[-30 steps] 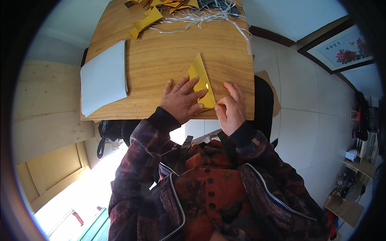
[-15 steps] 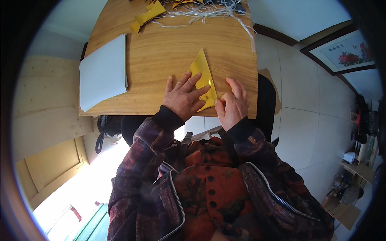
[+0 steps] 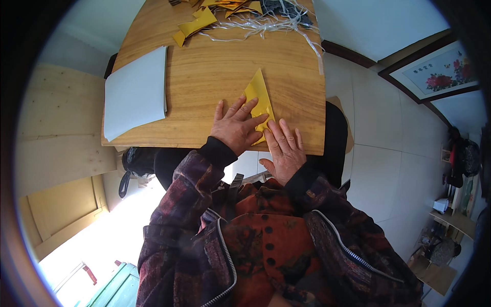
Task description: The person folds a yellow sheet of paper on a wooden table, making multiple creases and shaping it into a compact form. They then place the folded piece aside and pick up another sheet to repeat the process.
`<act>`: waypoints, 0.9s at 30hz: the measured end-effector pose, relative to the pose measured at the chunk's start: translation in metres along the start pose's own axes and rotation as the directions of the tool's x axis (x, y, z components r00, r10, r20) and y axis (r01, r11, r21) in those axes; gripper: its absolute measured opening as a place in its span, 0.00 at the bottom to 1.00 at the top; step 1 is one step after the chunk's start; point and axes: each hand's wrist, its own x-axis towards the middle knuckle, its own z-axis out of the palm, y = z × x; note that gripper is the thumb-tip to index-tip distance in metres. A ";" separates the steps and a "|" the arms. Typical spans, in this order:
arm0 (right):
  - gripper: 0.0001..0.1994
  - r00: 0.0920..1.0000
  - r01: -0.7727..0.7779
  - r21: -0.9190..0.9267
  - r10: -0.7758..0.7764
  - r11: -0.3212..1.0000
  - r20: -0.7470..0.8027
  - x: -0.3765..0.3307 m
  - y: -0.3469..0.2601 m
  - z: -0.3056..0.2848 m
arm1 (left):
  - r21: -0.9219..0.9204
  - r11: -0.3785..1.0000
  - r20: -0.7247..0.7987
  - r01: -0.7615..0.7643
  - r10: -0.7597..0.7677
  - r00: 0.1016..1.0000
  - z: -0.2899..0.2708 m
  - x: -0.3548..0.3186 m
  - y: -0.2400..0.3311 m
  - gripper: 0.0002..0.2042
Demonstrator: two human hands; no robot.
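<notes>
The yellow paper (image 3: 258,100), folded into a long pointed shape, lies at the near right edge of the wooden counter (image 3: 215,77), its tip aimed at the far side. A second ago the right hand (image 3: 283,148) pinched the paper's near corner with curled fingers; now it lies spread and flat, fingertips on that near end, while the left hand (image 3: 236,127) stays pressed palm-down over the paper's left side, fingers splayed. Neither hand grips anything; both bear down. The change reads as a fold being flattened and creased rather than formed. A white sheet (image 3: 134,92) lies well apart on the left, and more yellow folded pieces (image 3: 197,23) sit among pale strings (image 3: 266,23) at the far edge.
</notes>
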 end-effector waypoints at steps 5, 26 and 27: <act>0.38 0.999 0.003 -0.070 0.001 0.998 0.049 -0.004 0.000 0.001 | -0.019 1.000 -0.043 -0.016 0.015 0.999 -0.001 -0.001 0.000 0.22; 0.40 0.987 0.040 -0.124 -0.020 0.991 0.162 -0.001 -0.003 -0.008 | 0.099 0.993 0.057 -0.064 0.059 0.997 -0.002 -0.003 -0.009 0.23; 0.40 0.986 0.045 -0.133 -0.023 0.990 0.167 -0.002 -0.004 -0.008 | 0.109 0.992 0.085 -0.067 0.058 0.995 -0.003 -0.002 -0.010 0.23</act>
